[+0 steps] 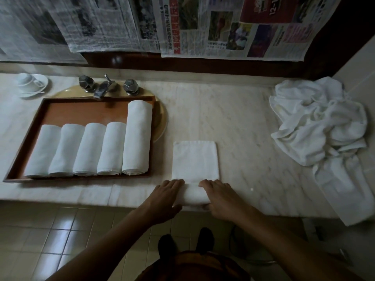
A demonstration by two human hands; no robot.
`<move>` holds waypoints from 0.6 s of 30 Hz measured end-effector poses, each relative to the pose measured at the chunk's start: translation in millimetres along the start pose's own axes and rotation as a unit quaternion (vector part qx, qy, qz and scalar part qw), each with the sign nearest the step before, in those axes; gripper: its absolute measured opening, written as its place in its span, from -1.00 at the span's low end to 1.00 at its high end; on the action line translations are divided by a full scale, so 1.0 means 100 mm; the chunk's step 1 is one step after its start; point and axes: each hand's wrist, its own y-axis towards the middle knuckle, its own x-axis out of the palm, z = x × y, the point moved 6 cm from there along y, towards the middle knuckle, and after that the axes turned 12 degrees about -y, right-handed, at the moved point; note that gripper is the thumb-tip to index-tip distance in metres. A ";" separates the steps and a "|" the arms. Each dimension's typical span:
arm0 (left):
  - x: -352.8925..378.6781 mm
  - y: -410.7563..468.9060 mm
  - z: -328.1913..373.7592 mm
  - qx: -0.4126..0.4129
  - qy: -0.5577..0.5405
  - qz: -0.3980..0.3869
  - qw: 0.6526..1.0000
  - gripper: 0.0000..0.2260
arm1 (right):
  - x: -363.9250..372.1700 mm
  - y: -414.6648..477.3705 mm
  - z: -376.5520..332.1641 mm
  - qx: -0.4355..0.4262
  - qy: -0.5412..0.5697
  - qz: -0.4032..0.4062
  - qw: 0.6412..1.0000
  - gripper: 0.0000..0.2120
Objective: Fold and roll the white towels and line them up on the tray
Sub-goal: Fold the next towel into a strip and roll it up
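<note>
Left hand (168, 194) and right hand (219, 196) curl round the rolled near end of the folded towel (195, 159) on the desk (253, 138).

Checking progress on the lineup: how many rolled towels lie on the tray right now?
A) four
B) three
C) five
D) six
C: five rolled towels lie side by side on the tray, and the rightmost is longer than the rest.
</note>
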 end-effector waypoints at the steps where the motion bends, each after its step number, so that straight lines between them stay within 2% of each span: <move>1: 0.00 -0.03 -0.01 -0.003 -0.014 0.004 1.000 -0.35 | -0.01 -0.01 0.01 0.003 0.017 -0.005 1.000 -0.42; 6: -0.10 -0.02 -0.16 -0.041 -0.145 0.016 0.988 -0.42 | -0.02 0.07 0.17 0.007 0.123 -0.021 0.992 -0.43; 10: -0.16 0.07 -0.23 -0.071 -0.198 0.032 0.977 -0.45 | -0.02 0.17 0.28 0.036 0.140 -0.047 0.988 -0.47; 12: -0.17 0.12 -0.24 -0.096 -0.219 0.030 0.971 -0.47 | -0.10 0.15 0.26 0.054 0.131 0.010 0.990 -0.47; 15: -0.19 0.18 -0.25 -0.120 -0.235 0.030 0.964 -0.50 | -0.25 -0.01 0.07 0.045 0.068 0.151 0.985 -0.45; 18: -0.17 0.18 -0.23 -0.131 -0.229 0.033 0.964 -0.46 | -0.14 -0.13 -0.14 0.032 0.011 0.198 0.980 -0.39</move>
